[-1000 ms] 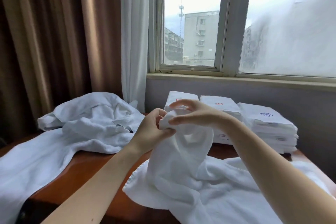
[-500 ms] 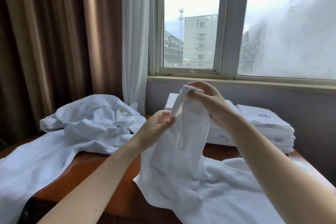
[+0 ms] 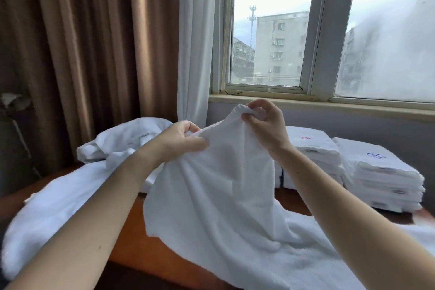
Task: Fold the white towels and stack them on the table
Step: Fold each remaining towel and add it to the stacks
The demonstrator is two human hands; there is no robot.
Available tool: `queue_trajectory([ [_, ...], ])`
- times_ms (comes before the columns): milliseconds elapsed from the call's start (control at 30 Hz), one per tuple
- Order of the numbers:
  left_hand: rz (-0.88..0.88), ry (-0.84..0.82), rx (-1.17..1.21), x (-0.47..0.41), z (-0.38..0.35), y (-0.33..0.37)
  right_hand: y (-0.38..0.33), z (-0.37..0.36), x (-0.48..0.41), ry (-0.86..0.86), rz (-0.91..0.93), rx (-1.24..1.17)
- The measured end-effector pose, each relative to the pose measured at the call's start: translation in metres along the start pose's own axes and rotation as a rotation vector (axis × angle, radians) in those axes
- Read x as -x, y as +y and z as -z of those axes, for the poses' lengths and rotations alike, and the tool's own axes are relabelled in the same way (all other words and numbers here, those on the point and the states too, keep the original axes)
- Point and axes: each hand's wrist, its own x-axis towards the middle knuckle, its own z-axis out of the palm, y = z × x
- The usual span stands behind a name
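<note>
Left hand [image 3: 181,141] and right hand [image 3: 266,125], close together a second ago, now apart, each pinching top edge of towel [image 3: 216,195] at centre frame. Towel raised higher, tail on table [image 3: 131,231]. Judgement: edge being spread (fold not begun) — folded stacks [image 3: 376,179] wait mid-right.

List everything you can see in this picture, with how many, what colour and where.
held towel: one, white, centre, top edge raised, lower part draped on the table
loose towels: a heap, count unclear, white, left side of the table
folded towel stacks: at least two, white, back right of the table, one marked red, one blue
table: one, reddish-brown wood, under the towels
curtain: one, brown, left
sheer curtain: one, white, between the brown curtain and the window
window: one, pale frame, back wall, grey buildings outside
left hand: one, grips the held towel's top edge
right hand: one, pinches the same edge, higher up
</note>
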Motion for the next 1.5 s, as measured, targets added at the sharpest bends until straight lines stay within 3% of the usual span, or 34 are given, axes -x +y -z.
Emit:
queue_trajectory([
  [167,0.068,0.189,-0.081,-0.023,0.021,-0.055,0.01,-0.049,-0.003,-0.014,0.069,0.251],
  [233,0.142,0.201,-0.075,-0.028,0.022,-0.082,0.013,-0.07,0.004,-0.05,0.08,0.248],
  [300,0.265,0.194,0.087,-0.03,0.018,-0.111,0.018,-0.092,0.015,-0.136,0.052,0.153],
  [367,0.38,0.171,0.306,-0.027,0.011,-0.134,0.026,-0.111,0.032,-0.346,-0.141,-0.011],
  [467,0.422,0.191,0.39,-0.028,0.003,-0.157,0.041,-0.127,0.054,-0.731,-0.546,-0.184],
  [533,0.368,0.324,0.312,-0.031,0.002,-0.165,0.052,-0.126,0.058,-0.784,-0.585,-0.151],
  [633,0.233,0.43,0.273,-0.031,-0.003,-0.163,0.066,-0.114,0.056,-0.704,-0.556,-0.055],
  [800,0.046,0.16,0.127,-0.024,-0.039,-0.138,0.087,-0.075,0.061,-0.618,-0.404,0.335],
  [900,0.03,-0.102,-0.051,-0.01,-0.075,-0.122,0.098,-0.043,0.072,-0.651,-0.352,0.53],
  [1033,0.003,-0.291,-0.281,0.015,-0.118,-0.105,0.106,-0.001,0.091,-0.763,-0.326,0.666],
  [1133,-0.064,-0.32,-0.442,0.027,-0.135,-0.094,0.107,0.024,0.104,-0.806,-0.302,0.814],
  [1200,-0.153,-0.203,-0.527,0.033,-0.138,-0.086,0.105,0.035,0.109,-0.748,-0.199,0.926],
  [1267,-0.213,-0.105,-0.527,0.036,-0.135,-0.081,0.099,0.044,0.11,-0.662,-0.146,0.871],
  [1300,-0.199,-0.145,-0.497,0.036,-0.132,-0.08,0.094,0.049,0.11,-0.678,-0.164,0.805],
  [1367,-0.098,-0.451,-0.475,0.037,-0.122,-0.077,0.082,0.061,0.108,-0.887,-0.3,0.673],
  [1433,0.078,-0.815,-0.499,0.04,-0.114,-0.069,0.07,0.074,0.11,-1.157,-0.549,0.537],
  [1467,0.141,-0.879,-0.484,0.04,-0.113,-0.066,0.068,0.079,0.111,-1.184,-0.627,0.462],
  [1500,0.161,-0.833,-0.458,0.039,-0.115,-0.063,0.069,0.083,0.111,-1.119,-0.643,0.411],
])
